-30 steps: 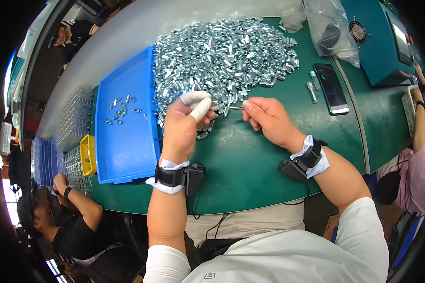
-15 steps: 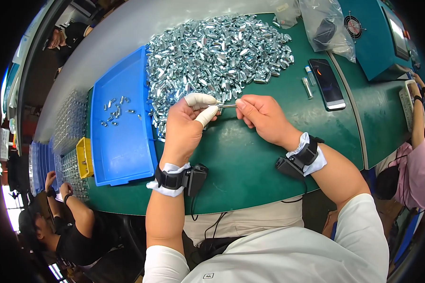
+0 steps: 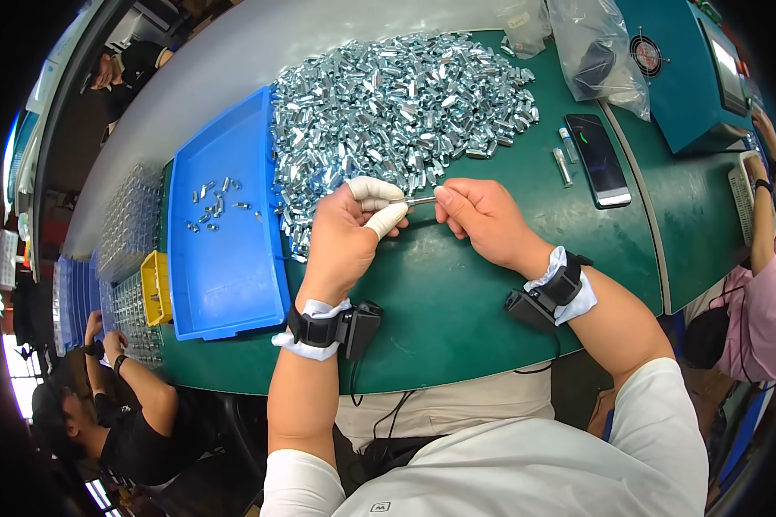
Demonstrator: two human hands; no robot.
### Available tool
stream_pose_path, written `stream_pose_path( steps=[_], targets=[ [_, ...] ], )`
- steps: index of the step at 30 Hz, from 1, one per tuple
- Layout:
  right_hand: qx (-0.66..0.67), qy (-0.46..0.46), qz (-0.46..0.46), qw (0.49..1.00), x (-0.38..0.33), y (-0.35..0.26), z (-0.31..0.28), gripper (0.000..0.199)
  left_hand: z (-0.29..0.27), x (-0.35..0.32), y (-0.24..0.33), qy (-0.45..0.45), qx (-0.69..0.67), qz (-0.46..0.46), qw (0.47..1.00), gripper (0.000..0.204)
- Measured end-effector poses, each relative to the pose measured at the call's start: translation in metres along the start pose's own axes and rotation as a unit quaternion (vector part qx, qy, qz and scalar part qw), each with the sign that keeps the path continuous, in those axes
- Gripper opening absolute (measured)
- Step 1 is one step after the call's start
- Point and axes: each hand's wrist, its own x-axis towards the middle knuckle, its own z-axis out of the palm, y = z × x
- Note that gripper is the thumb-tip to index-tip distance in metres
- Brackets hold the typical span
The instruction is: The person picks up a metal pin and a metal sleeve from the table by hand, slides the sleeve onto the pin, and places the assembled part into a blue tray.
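Observation:
My left hand (image 3: 347, 228), with white covers on its thumb and some fingers, is closed around a small shiny metal piece mostly hidden by the fingertips. From that piece a thin metal rod (image 3: 422, 200) runs level to my right hand (image 3: 487, 224), which pinches its other end between thumb and bent forefinger. Both hands hover over the green table at the near edge of a large heap of short silvery hex metal sleeves (image 3: 401, 108). To the left lies a shallow blue tray (image 3: 228, 297), where several loose sleeves (image 3: 218, 207) are scattered.
Right of the heap lie a phone (image 3: 597, 159) and two small tubes (image 3: 562, 165). Behind them are a clear plastic bag (image 3: 591, 52) and a teal machine (image 3: 685, 77). A yellow bin (image 3: 155, 289) touches the tray's left side. Other people work at both sides.
The view has shifted slightly. Both hands keep their grip on the rod and the metal piece, the left fingertips having moved a little to the right.

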Motion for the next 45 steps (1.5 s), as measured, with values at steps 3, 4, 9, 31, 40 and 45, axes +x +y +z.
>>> stream_pose_path(
  steps=[3,4,9,31,40,45],
  targets=[
    [0.000,-0.005,0.001,1.000,0.000,0.001,-0.002,0.037,0.002,0.000,-0.001,0.000,0.040,0.024,0.999,0.012],
    [0.001,-0.007,0.003,1.000,0.000,0.002,-0.002,0.037,0.002,0.000,-0.001,0.001,0.040,0.024,0.999,0.012],
    [-0.025,0.008,-0.014,1.000,0.000,0.000,0.002,0.035,0.001,-0.001,0.002,0.000,0.006,0.003,1.000,0.011],
    [0.000,-0.018,-0.042,0.999,-0.001,0.001,0.006,0.036,0.008,-0.002,-0.008,-0.018,-0.015,-0.035,0.999,0.011],
    [0.098,0.041,0.004,0.994,0.000,0.005,-0.001,0.034,-0.051,0.007,0.016,0.346,-0.022,0.171,0.922,0.014],
    [0.075,0.026,0.007,0.997,0.002,0.006,0.001,0.034,-0.044,0.013,-0.003,0.279,0.313,0.168,0.892,0.026]
  ],
)
